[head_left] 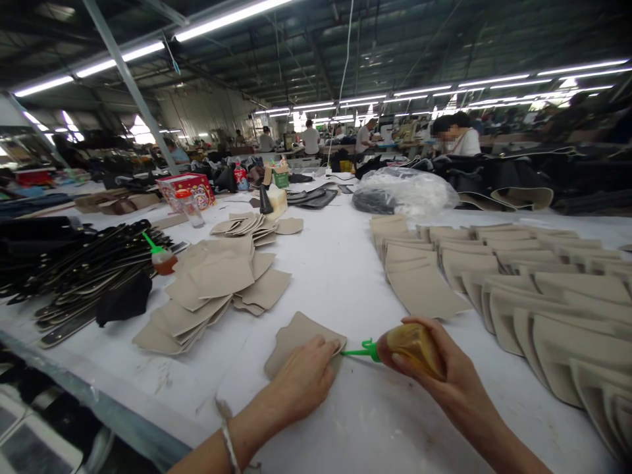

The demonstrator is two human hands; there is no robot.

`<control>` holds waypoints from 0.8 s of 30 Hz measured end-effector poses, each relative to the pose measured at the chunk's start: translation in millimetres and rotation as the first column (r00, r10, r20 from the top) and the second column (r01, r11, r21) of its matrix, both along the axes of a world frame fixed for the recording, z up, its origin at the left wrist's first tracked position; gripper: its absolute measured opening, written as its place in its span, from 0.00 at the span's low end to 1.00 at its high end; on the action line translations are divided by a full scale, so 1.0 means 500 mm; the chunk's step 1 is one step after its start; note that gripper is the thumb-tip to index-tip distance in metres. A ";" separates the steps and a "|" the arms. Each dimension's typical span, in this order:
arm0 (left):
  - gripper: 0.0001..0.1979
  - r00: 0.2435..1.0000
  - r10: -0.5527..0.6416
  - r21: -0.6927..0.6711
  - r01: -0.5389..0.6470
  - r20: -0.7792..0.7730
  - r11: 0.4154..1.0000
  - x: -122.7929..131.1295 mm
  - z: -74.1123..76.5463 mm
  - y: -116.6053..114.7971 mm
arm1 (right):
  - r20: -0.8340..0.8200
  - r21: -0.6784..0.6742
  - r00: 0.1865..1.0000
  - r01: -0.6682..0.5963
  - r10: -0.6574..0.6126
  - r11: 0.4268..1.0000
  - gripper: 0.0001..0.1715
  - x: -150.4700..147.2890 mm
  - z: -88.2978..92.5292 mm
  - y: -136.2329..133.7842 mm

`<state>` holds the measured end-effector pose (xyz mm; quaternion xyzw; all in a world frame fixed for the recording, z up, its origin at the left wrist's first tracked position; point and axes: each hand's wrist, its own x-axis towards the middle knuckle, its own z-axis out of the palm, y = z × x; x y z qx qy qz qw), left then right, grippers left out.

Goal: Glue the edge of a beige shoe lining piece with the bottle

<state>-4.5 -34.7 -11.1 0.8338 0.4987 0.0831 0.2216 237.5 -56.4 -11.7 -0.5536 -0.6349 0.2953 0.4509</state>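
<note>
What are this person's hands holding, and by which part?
The right hand grips an amber glue bottle around its body, its green nozzle pointing left. The left hand holds nothing; it presses flat on a beige cut piece.

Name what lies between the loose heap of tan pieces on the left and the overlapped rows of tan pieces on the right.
Only bare white table, as the head view shows.

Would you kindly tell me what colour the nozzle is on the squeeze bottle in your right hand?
Green nozzle on an amber squeeze bottle, clearest in the head view.
</note>
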 end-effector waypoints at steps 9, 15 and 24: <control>0.25 0.998 -0.027 0.015 0.028 -0.054 0.999 -0.006 0.002 0.003 | 0.001 0.015 1.000 0.015 -0.015 1.000 0.28 -0.002 -0.014 -0.007; 0.22 0.999 -0.033 0.038 0.034 -0.019 0.999 -0.013 -0.007 0.001 | -0.013 0.032 0.998 0.065 -0.064 0.997 0.28 -0.002 -0.015 -0.005; 0.19 0.999 -0.005 0.055 0.002 0.039 0.998 -0.016 -0.003 -0.005 | -0.047 -0.062 0.999 -0.003 0.000 0.998 0.28 -0.005 -0.009 -0.014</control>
